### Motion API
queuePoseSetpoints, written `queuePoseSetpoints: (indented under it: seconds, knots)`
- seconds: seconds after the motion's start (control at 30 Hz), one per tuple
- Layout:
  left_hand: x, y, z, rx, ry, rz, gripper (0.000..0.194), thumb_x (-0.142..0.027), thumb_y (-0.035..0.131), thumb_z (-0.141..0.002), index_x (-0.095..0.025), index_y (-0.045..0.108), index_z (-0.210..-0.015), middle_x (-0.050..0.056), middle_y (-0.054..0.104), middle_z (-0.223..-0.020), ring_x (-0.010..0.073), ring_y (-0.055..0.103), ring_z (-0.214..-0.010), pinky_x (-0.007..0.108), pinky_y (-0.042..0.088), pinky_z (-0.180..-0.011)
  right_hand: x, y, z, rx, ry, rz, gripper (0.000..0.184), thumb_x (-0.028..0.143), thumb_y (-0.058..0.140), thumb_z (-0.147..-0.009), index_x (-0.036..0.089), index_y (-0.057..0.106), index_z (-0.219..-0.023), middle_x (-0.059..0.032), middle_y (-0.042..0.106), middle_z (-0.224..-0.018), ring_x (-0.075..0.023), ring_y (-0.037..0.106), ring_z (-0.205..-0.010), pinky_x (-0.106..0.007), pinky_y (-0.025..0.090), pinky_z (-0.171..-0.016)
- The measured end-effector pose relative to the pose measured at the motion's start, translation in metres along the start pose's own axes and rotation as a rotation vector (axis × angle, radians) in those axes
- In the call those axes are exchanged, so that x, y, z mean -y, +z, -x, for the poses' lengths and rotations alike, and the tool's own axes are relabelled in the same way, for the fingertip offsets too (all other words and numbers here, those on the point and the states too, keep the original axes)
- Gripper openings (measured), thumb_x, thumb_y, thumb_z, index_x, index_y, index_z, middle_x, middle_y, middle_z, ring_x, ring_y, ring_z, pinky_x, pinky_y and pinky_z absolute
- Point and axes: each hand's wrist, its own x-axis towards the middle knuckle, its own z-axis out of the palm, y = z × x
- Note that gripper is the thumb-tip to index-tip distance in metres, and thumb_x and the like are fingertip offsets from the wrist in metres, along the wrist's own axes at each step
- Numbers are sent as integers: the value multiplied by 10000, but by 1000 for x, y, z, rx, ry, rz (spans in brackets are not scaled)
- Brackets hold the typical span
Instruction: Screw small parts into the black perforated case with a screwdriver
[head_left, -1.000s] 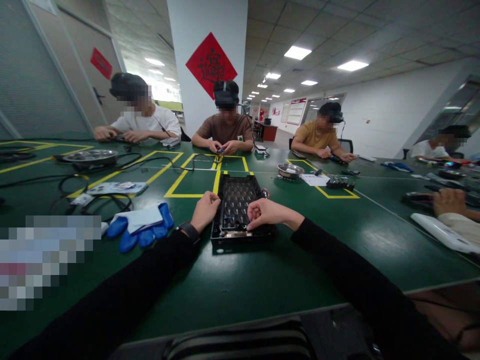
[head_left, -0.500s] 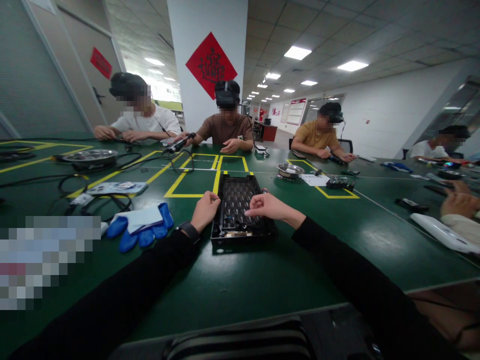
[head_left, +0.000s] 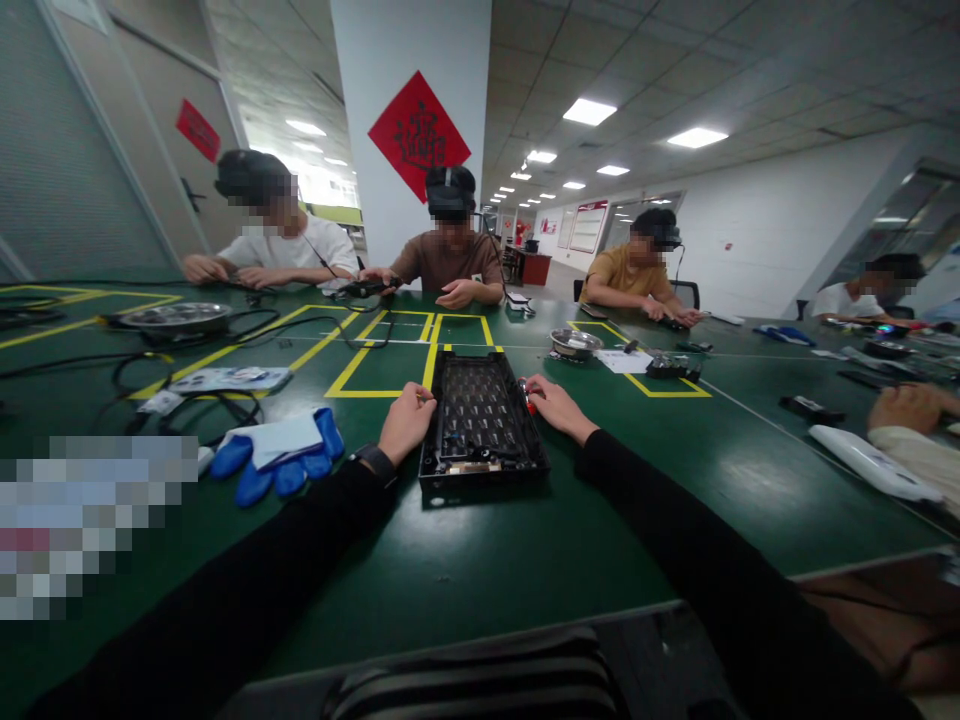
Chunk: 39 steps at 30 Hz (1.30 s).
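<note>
An open black rectangular case (head_left: 480, 400) lies lengthwise on the table before me, with rows of small light marks inside and a pale strip at its near end. My left hand (head_left: 407, 425) is at the left wall of the case, thumb and fingertips pinched together; whatever they hold is too small to make out. Beyond the opposite wall, my right hand (head_left: 559, 408) has its fingers closed around a small red and silver object (head_left: 532, 406), mostly covered by the fingers.
Blue gloves (head_left: 289, 455) with a pale cloth lie left of the case, near cables and a flat light-coloured packet (head_left: 232, 380). A metal bowl (head_left: 576, 343), white paper (head_left: 624, 360) and black parts (head_left: 673, 367) are at the far right. Several people sit around the green table (head_left: 660, 500).
My right hand has moved from over the case to its right side, onto the red and silver object. My left hand stays at the left wall.
</note>
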Motion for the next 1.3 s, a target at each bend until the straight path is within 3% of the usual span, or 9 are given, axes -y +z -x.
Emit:
queuePoseSetpoints:
  seconds: [0.17,0.3,0.53,0.73,0.83,0.93,1.1,1.2,1.3]
  knots:
    - [3,3,-1,-16,3,-5,84,-255,470,-785,-194,487,-840,-14,511,-638,165,515,-635,260,339,-574,6,-2,-18,84,292,14,351,509,524,-755,177,565,-862,-106,627,-981,-231,560,-917,-314,384,-782]
    - [5,5,-4,-12,48,33,85,-230,442,-792,-191,497,-844,-8,513,-672,162,510,-664,261,347,-597,13,9,-44,65,405,-97,352,466,667,-636,146,563,-740,-167,630,-914,-282,568,-927,-321,389,-737]
    - [13,2,-19,10,78,24,114,-231,447,-790,-177,517,-863,-8,530,-702,146,515,-672,250,367,-611,-12,-13,-32,-124,450,-787,354,479,342,-869,189,446,-695,13,463,-512,-96,420,-423,-211,347,-447]
    - [16,1,-24,13,69,36,142,-278,467,-786,-176,537,-856,-22,507,-643,140,502,-614,245,358,-570,-34,-42,0,-224,419,-1326,290,247,250,-920,189,427,-698,45,427,-488,-67,438,-411,-156,392,-414]
    - [13,-1,-21,1,62,44,150,-282,482,-775,-176,554,-853,-24,498,-626,141,502,-609,247,354,-562,-11,-38,4,-192,373,-1524,233,226,302,-922,178,484,-784,-15,609,-709,-73,600,-652,-170,493,-564]
    - [12,-1,-19,-4,64,47,154,-245,489,-758,-175,571,-868,-28,493,-612,140,502,-600,246,361,-560,28,-29,0,12,277,-1864,243,355,374,-916,171,516,-847,-53,658,-859,-115,629,-786,-217,518,-621]
    - [11,-4,-14,-79,87,15,165,-246,509,-748,-163,605,-854,22,577,-771,157,541,-713,268,416,-669,84,-10,-13,285,176,-1771,260,417,433,-888,176,512,-830,5,602,-622,-37,381,-354,-149,294,-343]
    - [-4,-10,-10,-170,205,-4,169,-271,529,-755,-166,620,-849,52,596,-911,167,552,-797,290,426,-770,94,-1,-15,246,126,-1628,324,495,416,-872,201,516,-963,48,525,-528,-29,254,-297,-149,203,-317]
    - [-34,-12,-5,-47,321,91,223,-308,490,-805,-169,638,-897,36,634,-852,154,561,-761,266,425,-724,92,2,-9,193,106,-1559,368,500,375,-879,215,485,-1084,55,492,-514,-48,280,-309,-158,207,-322]
